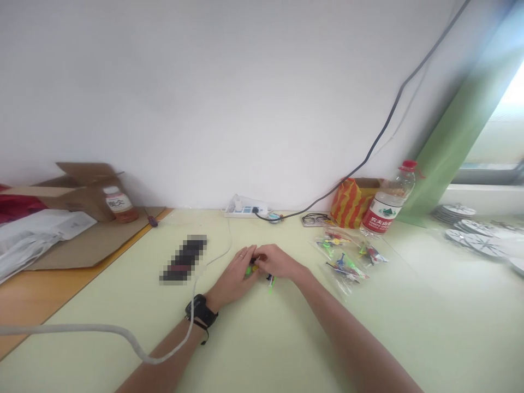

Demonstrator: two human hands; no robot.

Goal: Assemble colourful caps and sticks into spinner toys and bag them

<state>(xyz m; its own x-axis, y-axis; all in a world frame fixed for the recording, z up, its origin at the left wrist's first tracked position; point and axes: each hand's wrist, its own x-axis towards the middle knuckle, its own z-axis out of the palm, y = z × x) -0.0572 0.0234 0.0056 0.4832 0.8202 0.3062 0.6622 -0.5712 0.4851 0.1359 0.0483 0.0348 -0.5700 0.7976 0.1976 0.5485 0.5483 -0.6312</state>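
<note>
My left hand [234, 275], with a ring and a black wrist watch, rests low over the table with its fingers curled around a small plastic toy piece [248, 270] in green, yellow and black. From the other side, my right hand [279, 261] meets it, thumb and fingers pinched at the same piece. The fingers cover most of it, so its full shape is hidden. Just under my right hand lies a small green, blue and white plastic part [271, 283] on the pale green table [254, 349].
Clear bags of coloured plastic parts [346, 267] lie to the right, near a large water bottle [387, 202] and a striped bag [347, 204]. Glasses [315, 219] and a power strip [245, 210] sit by the wall. A white cable [139, 349] crosses my left forearm. Cardboard [94, 245] lies left.
</note>
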